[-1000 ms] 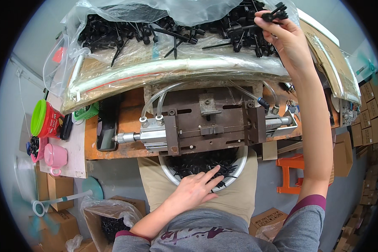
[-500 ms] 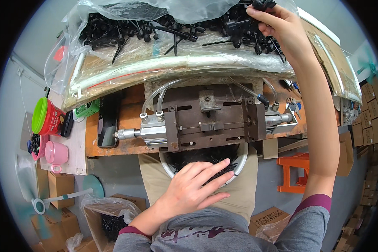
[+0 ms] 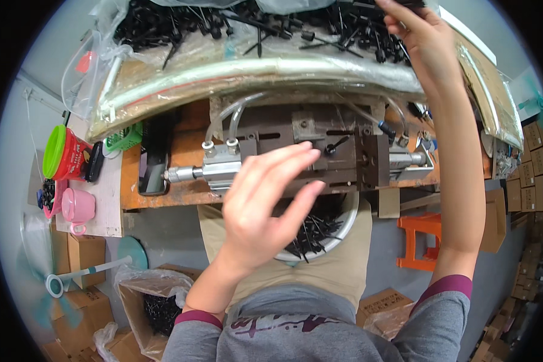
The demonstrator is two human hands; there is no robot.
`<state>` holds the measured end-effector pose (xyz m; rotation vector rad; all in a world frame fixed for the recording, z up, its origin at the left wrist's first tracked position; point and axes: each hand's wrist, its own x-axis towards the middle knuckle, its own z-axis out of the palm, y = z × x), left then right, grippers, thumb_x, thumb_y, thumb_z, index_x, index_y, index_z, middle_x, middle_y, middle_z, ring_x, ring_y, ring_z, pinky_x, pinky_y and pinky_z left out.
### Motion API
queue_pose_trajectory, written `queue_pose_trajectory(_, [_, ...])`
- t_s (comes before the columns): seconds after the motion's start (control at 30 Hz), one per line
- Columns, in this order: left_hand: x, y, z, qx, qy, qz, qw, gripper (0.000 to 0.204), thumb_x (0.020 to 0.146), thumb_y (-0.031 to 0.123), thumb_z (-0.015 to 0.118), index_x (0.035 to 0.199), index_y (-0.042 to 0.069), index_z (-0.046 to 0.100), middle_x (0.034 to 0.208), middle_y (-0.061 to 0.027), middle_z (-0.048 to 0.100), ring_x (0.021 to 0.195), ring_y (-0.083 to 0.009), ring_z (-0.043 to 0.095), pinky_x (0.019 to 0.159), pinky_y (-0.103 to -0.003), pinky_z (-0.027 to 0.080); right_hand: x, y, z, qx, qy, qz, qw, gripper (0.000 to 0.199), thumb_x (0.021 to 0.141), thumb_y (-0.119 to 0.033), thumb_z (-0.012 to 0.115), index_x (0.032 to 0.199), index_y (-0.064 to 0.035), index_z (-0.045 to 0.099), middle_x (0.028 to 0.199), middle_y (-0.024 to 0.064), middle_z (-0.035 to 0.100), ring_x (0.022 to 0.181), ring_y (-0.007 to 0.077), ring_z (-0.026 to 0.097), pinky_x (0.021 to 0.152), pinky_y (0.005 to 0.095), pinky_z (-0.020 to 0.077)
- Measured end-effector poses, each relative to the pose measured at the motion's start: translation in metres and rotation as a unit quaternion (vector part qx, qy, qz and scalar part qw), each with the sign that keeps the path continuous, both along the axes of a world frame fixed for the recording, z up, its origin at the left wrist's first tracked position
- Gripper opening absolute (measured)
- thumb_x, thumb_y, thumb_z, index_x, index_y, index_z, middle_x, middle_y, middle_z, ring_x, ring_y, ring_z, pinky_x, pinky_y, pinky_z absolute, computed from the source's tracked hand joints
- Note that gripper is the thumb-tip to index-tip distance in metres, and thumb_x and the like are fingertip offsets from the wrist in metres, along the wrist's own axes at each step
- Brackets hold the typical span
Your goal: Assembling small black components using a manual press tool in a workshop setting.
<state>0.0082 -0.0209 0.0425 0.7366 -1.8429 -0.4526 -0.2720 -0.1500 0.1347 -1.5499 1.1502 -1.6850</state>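
Observation:
My left hand (image 3: 262,202) is over the brown metal clamping fixture (image 3: 271,117), fingers stretched and apart, with nothing in it. Beside its fingertips, a black stemmed plastic part (image 3: 339,144) shows against the fixture; whether it lies there or is in the air I cannot tell. At the top right, my right hand (image 3: 425,36) has its fingers curled at a dark bunch of black plastic parts, partly cut off by the picture's upper edge. Many similar black parts (image 3: 377,45) lie on the clear plastic sheet (image 3: 247,72). Under the fixture, a white-rimmed round container (image 3: 349,226) on my lap holds more.
Silver air cylinders (image 3: 220,172) with clear hoses flank the fixture. On the left are a phone (image 3: 154,172), a red bucket (image 3: 69,161) and a pink cup (image 3: 78,205). An orange stool (image 3: 417,241) is at the right; a lined carton (image 3: 136,320) of black parts stands below left.
My left hand has risen from the lap container to above the fixture. A black part now shows by the fixture's middle. My right hand has shifted slightly right and up.

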Motion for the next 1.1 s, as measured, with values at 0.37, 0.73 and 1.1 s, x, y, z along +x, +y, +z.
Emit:
queue_pose_trajectory(0.37, [-0.002,0.02,-0.014,-0.063,-0.127,0.034,0.989,0.027,0.071,-0.002,0.076,0.097,0.005,0.073,0.102,-0.0061,0.07,0.085,-0.0211,0.062,0.076,-0.031,0.047,0.026,0.104,-0.034,0.028,-0.094,-0.017,0.995,0.025,0.093,-0.008,0.064,0.114,0.0047,0.062,0.099,0.0064,0.064,0.077,0.0063,0.053,0.065,0.0194,0.0422])
queue_pose_trajectory(0.73, [-0.043,-0.064,0.002,-0.175,-0.368,-0.096,0.908,0.021,0.068,0.008,0.065,0.087,0.003,0.073,0.109,-0.0081,0.063,0.107,-0.0243,0.057,0.094,-0.037,0.046,0.037,0.164,-0.049,0.029,-0.192,-0.068,0.979,0.015,0.092,-0.007,0.064,0.105,0.0004,0.064,0.094,0.0084,0.064,0.068,0.0062,0.053,0.056,0.0184,0.0411])
queue_pose_trajectory(1.1, [-0.011,-0.018,0.014,0.021,-0.084,-0.013,0.996,0.019,0.085,-0.009,0.064,0.103,-0.003,0.067,0.099,-0.0096,0.065,0.074,-0.0138,0.066,0.061,-0.022,0.051,0.032,0.196,-0.075,0.051,-0.26,-0.081,0.961,0.015,0.093,-0.006,0.061,0.108,-0.0024,0.059,0.106,0.0109,0.057,0.069,0.0069,0.05,0.055,0.0172,0.0427])
